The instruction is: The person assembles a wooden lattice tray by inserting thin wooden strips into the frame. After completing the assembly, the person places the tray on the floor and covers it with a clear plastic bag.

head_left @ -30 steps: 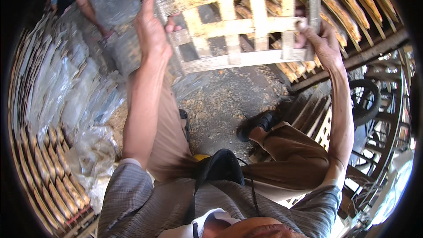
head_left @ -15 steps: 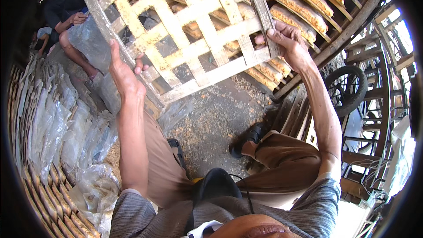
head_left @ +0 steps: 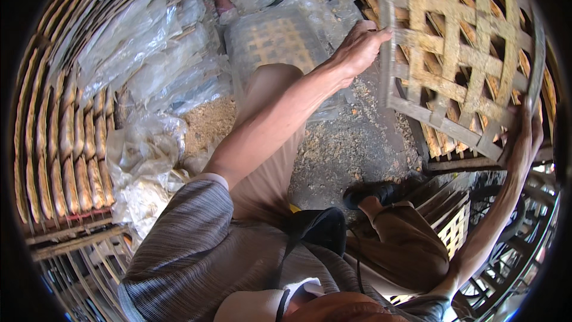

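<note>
A woven-slat lattice tray (head_left: 447, 88) with a weathered wooden frame is held up between both my hands at the upper right. My left hand (head_left: 359, 52) pinches the frame's left side rail, fingers closed on it. Lower down on the opposite side, my right hand (head_left: 524, 134) is closed on the frame near its bottom corner; part of the fingers lies behind the rail. No load shows on the slats, and the gaps let the stacked trays behind show through.
Clear plastic sheet covers another lattice tray (head_left: 280, 39) on the floor ahead. Stacked trays with pale brown slabs (head_left: 80, 137) and plastic sheets (head_left: 149, 42) line my left. Crumbs litter the floor (head_left: 351, 137). Another person's foot (head_left: 225, 7) stands at the top. A slatted rack (head_left: 456, 226) is by my right leg.
The lattice tray has swung to my right, still held in both hands. My view has turned, bringing the plastic-covered tray on the floor and more of the left stack into sight.
</note>
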The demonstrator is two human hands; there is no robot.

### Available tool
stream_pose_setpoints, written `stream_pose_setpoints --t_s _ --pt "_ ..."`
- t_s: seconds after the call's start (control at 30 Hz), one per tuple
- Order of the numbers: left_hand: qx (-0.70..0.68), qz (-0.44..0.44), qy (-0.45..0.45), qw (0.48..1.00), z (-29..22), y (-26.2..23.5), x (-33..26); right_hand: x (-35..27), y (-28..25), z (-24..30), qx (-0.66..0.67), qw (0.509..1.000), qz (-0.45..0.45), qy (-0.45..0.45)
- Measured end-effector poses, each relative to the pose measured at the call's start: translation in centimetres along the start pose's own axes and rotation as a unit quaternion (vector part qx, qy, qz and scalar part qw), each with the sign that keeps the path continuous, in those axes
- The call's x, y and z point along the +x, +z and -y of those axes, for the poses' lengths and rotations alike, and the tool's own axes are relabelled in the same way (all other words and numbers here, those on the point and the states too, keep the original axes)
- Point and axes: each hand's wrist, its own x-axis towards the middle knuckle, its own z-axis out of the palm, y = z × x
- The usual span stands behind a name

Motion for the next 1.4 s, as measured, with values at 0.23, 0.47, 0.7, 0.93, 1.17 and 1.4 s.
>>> stream_pose_setpoints --t_s 0.23,0.47,0.7,0.93,1.17,1.4 --pt "-0.378 -0.080 -0.023 0.922 -0.2 -2.4 1.7 -6.3 3.6 0.5 -0.216 0.948 0.010 -0.234" --pt "-0.485 0.179 0.266 0.814 4.4 -6.6 3.5 -12.8 8.8 1.2 -0.234 0.762 0.117 -0.593" --pt "-0.420 0.078 0.190 0.884 -1.4 -6.0 0.0 -12.8 8.7 2.6 -0.229 0.742 0.080 -0.626" --pt "-0.152 0.052 0.096 0.982 -3.3 -8.7 -2.0 -11.9 8.0 1.0 -0.271 0.784 0.109 -0.547" --pt "0.168 -0.205 0.069 0.962 0.7 -22.1 -9.2 -9.3 3.9 -0.9 -0.222 0.954 0.147 -0.138" --pt "0.418 -0.202 -0.050 0.884 25.2 -25.8 -9.3 -7.3 5.8 -6.6 -0.238 0.940 0.209 -0.124"
